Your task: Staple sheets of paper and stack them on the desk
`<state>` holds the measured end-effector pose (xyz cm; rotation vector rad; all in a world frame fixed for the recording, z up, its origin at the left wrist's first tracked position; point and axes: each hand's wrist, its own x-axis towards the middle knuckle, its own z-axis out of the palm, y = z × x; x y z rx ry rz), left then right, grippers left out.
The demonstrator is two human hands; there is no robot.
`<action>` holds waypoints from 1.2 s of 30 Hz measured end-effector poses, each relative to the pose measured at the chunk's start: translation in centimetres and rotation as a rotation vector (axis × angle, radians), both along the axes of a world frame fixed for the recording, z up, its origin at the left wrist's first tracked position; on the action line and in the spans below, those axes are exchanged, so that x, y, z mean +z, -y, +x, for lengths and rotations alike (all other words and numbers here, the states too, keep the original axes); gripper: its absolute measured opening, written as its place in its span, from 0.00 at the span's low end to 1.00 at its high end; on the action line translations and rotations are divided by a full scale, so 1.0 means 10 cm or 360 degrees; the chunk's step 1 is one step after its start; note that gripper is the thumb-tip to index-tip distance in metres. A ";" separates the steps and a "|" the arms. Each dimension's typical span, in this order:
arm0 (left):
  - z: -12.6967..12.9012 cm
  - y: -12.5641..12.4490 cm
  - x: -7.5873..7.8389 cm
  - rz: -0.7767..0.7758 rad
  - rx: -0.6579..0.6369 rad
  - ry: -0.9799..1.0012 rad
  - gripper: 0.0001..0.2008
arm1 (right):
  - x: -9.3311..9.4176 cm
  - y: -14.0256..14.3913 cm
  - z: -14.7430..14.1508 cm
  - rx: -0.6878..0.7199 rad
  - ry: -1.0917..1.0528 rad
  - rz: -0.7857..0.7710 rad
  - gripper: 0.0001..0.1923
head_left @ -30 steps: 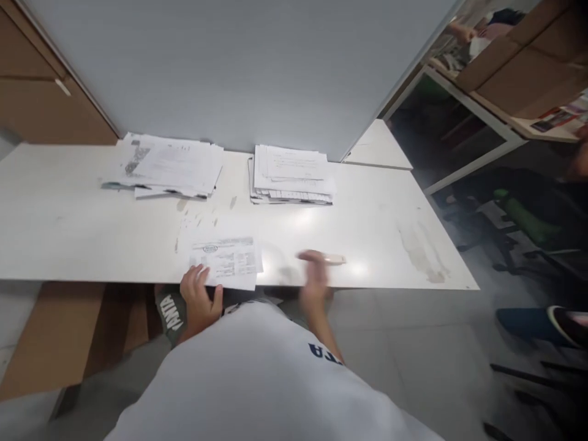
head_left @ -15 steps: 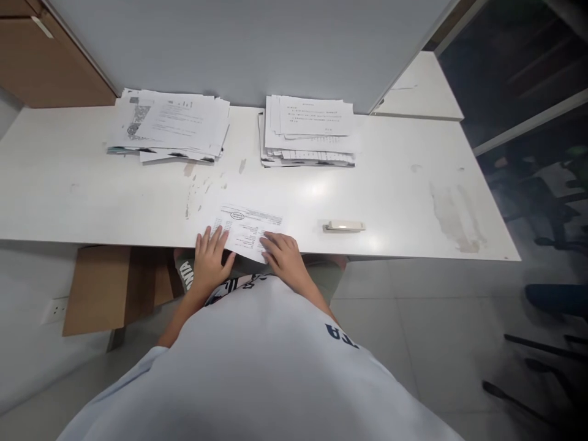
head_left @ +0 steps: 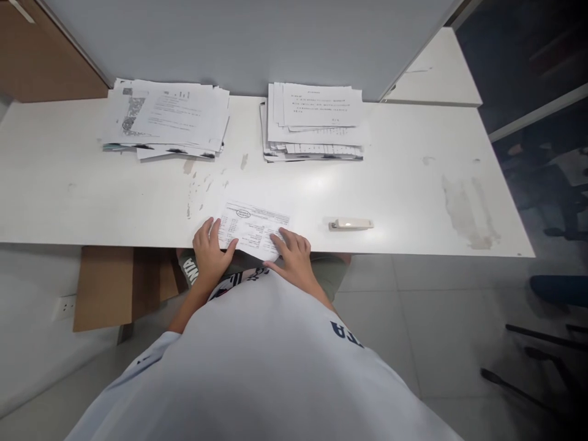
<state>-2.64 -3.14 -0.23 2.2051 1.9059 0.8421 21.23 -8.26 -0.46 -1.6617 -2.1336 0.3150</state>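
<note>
A printed sheet of paper (head_left: 252, 228) with an oval stamp lies at the front edge of the desk, its lower edge jutting slightly past it. My left hand (head_left: 211, 252) rests at its left edge, fingers bent and the thumb stretched apart toward the lower edge. On the paper's right part lies my right hand (head_left: 294, 254), fingers spread over the print and thumb near the bottom edge. Neither hand visibly grips the sheet. A white stapler (head_left: 353, 224) lies on the desk to the right of my right hand.
Two stacks of printed papers, a left stack (head_left: 169, 116) and a right stack (head_left: 316, 119), sit at the back of the white desk (head_left: 395, 184) against a grey panel (head_left: 248, 43). An open cardboard box (head_left: 105, 288) stands below the desk at left. Dark chair parts (head_left: 542, 337) show at right.
The left fingers have bent in and slid to the sheet's left edge. The right hand has moved slightly right, its thumb now apart at the lower edge. The view has shifted a little.
</note>
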 end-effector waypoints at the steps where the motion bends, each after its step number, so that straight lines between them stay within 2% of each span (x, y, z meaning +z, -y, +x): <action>1: -0.01 -0.02 0.01 0.0007 -0.0003 0.0004 0.30 | 0.00 0.00 0.00 -0.0006 0.0003 -0.0005 0.31; 4: -0.02 -0.06 0.04 0.0016 0.0008 0.0031 0.25 | 0.00 0.01 0.01 0.0033 0.0005 -0.0040 0.32; 9: 0.01 -0.10 0.01 0.0046 0.0191 0.0032 0.21 | 0.02 0.01 0.04 0.0091 0.0062 -0.0059 0.36; 17: -0.06 -0.11 -0.02 0.0069 0.0047 0.0133 0.20 | 0.05 0.02 0.10 0.0213 -0.0039 -0.0054 0.25; 22: -0.09 -0.12 -0.03 0.0077 -0.0029 0.0136 0.19 | 0.03 0.02 0.06 0.0168 0.0034 -0.0034 0.34; 29: -0.09 -0.11 -0.04 0.0074 -0.0022 0.0185 0.17 | 0.03 0.02 0.07 0.0172 0.0000 -0.0021 0.28; 34: -0.07 -0.15 -0.02 0.0047 0.0047 0.0176 0.17 | 0.03 -0.01 0.04 0.0145 0.0037 -0.0001 0.36; 36: -0.07 -0.18 -0.01 0.0037 0.0047 0.0128 0.17 | 0.02 -0.02 0.02 0.0131 0.0045 -0.0001 0.35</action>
